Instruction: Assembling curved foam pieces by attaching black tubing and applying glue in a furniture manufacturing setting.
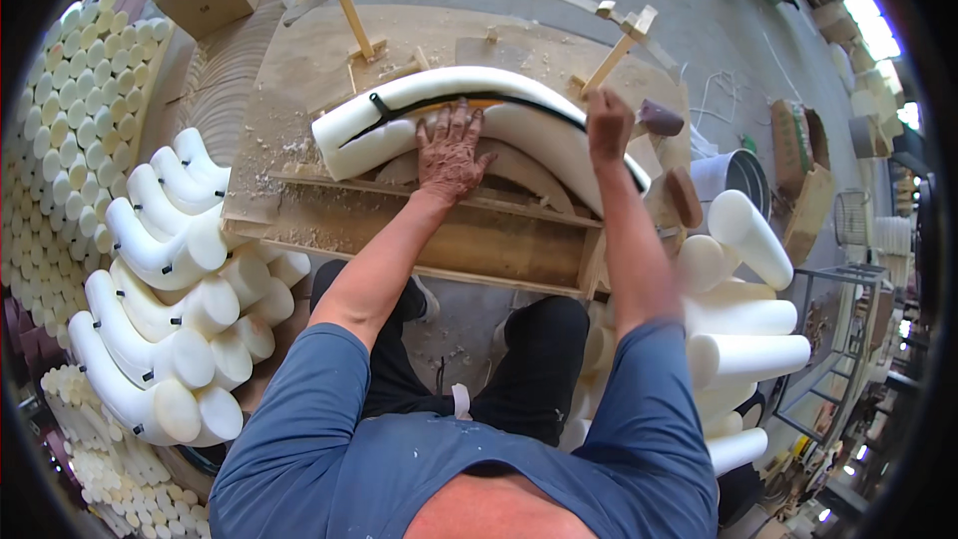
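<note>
A thick white curved foam piece [399,95] arches across the wooden workbench. Along its split runs a dark bent rod [519,100], with a short stub sticking up near the left end. My left hand [452,152] lies flat on the foam, fingers spread and tips at the split beside the rod. Closed in a fist, my right hand [610,122] is over the right part of the foam, near the rod's right stretch. Whatever that fist holds, if anything, is hidden. A curved wooden form [519,175] shows below the foam's inner side.
Curved white foam pieces with black stubs [165,240] are stacked at left, beside many packed foam cylinders [85,100]. More foam rolls [748,359] lie at right, near a metal bucket [733,175]. Two wooden posts [349,15] stand at the bench's back. Shavings litter the bench [264,130].
</note>
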`<state>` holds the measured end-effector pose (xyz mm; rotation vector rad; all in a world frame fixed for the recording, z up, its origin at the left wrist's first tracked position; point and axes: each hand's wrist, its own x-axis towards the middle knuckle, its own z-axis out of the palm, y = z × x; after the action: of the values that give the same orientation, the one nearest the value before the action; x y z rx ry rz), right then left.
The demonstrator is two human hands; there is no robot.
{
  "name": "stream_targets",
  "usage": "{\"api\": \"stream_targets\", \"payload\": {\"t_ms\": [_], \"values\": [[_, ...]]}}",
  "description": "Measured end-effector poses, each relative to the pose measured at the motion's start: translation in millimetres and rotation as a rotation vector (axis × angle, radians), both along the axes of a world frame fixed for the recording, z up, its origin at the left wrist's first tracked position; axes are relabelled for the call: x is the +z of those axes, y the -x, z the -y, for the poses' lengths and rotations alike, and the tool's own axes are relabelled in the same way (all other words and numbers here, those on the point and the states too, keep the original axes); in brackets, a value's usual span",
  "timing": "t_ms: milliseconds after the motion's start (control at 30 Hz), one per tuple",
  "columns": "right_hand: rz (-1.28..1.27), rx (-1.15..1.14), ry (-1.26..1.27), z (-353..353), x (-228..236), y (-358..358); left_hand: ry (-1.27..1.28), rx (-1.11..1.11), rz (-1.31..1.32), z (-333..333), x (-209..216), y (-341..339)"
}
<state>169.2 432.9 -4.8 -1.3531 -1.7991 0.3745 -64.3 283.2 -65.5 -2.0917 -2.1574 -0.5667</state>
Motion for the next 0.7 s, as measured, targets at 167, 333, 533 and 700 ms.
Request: {"api": "stream_targets", "payload": {"t_ms": [167, 333, 533, 700], "values": [[-0.15, -0.044, 0.196, 10, -10, 9, 0.054, -0.044, 0.049, 11, 6, 17], [-0.195, -0.035, 0.246, 48, -27, 5, 0.042, -0.158, 0.014, 25, 13, 39], [-0.047, -0.105, 0.015, -15, -27, -6, 0.041, -0.187, 0.07, -1, 34, 16], [-0.21, -0.047, 0.081, 23, -33, 9, 0.089, -0.077, 0.095, -26, 49, -8]]}}
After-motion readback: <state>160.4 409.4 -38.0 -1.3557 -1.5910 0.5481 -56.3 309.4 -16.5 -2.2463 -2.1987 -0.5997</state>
